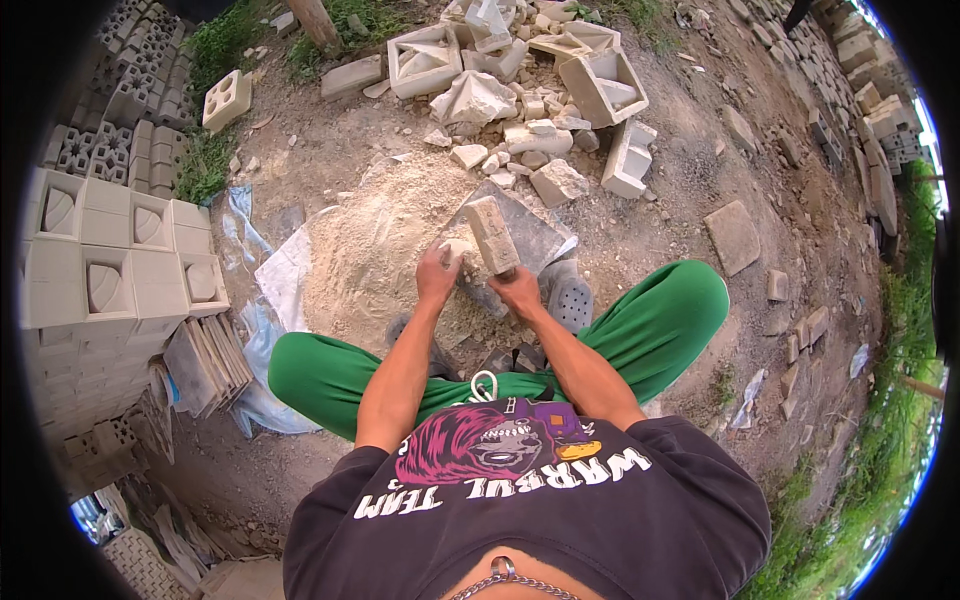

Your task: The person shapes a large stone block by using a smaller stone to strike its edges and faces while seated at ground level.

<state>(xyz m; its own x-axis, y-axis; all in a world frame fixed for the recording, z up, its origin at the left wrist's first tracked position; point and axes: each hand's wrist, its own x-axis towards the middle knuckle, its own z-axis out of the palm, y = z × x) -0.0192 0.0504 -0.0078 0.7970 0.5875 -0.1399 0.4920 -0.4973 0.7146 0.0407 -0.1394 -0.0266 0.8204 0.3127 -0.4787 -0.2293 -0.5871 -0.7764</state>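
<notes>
The right hand (517,290) clenched a likely heavy block (490,230), best held low; the left hand (437,276) curled round a crumbly-looking lump (460,246).

Dk. short-slv. T-shirt (520,535), faded black, w/ big front print (510,440): magenta-pink hair, grey toothy skull-like fig., purple & yellow bits, plus chunky wht. lettering (632,460) curving around it; slvs. (690,452) plain, same dk. colour. Silver-col. link chain (535,585) w/ small metal ring (503,568) sits at the T-shirt's neck opening. Just past the T-shirt's hem, loose bright grn. trousers (660,320) w/ thick wht. drawstring (484,385) at waist; farther out from the T-shirt, grey clogs (572,300), rt. one showing rows of round vent holes.
</notes>
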